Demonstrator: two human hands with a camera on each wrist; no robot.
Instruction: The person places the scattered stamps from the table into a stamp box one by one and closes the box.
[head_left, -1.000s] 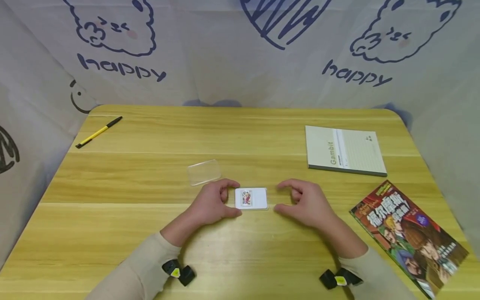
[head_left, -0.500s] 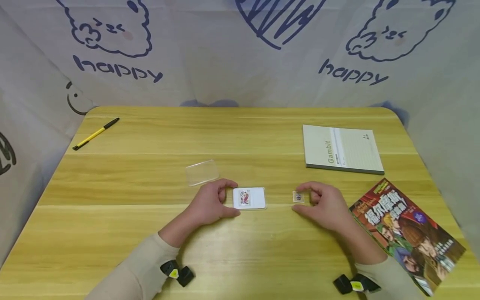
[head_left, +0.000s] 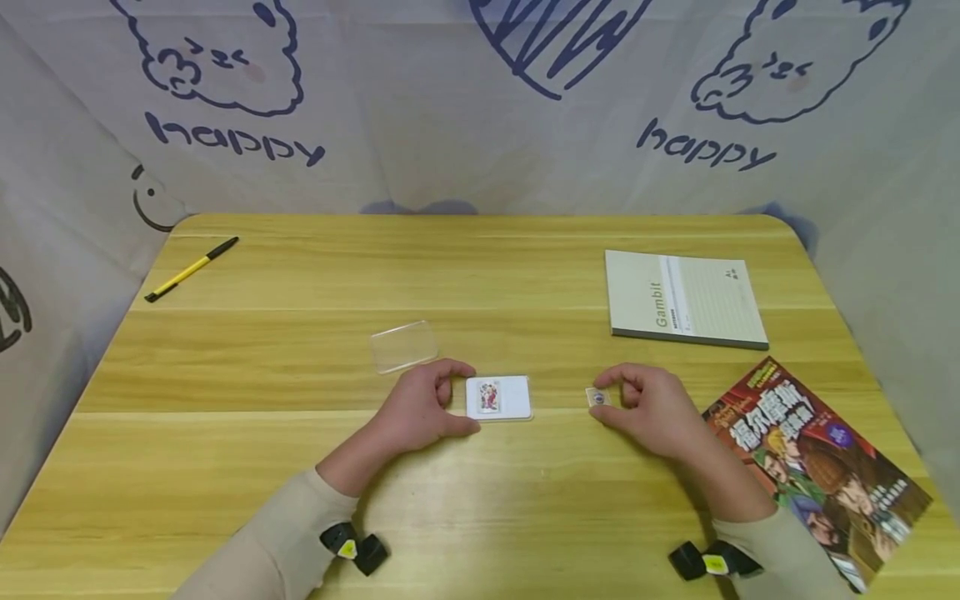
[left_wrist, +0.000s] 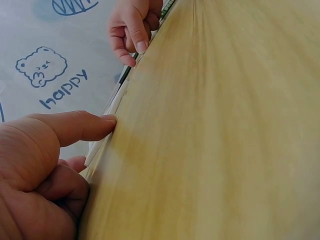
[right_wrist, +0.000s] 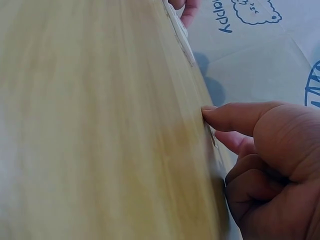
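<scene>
My left hand [head_left: 426,406] holds a shallow white case [head_left: 516,397] at its left end, thumb on the near edge and index finger on the far edge. On the left half of the case lies a stamp [head_left: 490,396] with a red and white picture. To the right, my right hand [head_left: 651,410] has thumb and index finger at the opposite edges of a small stamp [head_left: 598,398] in a clear sleeve, low over the table. Its dark round picture is partly covered by the fingers. Both wrist views show the case and sleeve nearly edge-on.
A clear plastic lid [head_left: 403,347] lies behind my left hand. Further back are a yellow and black pen [head_left: 192,269] at left and a Gambit notebook [head_left: 690,298] at right. A colourful comic book [head_left: 817,475] lies partly under my right forearm. A printed cloth [head_left: 480,108] hangs behind the table.
My right hand has moved right, away from the case, to the small stamp. Its thumb and finger have since closed in, and the stamp has turned slightly. My left hand stays at the case.
</scene>
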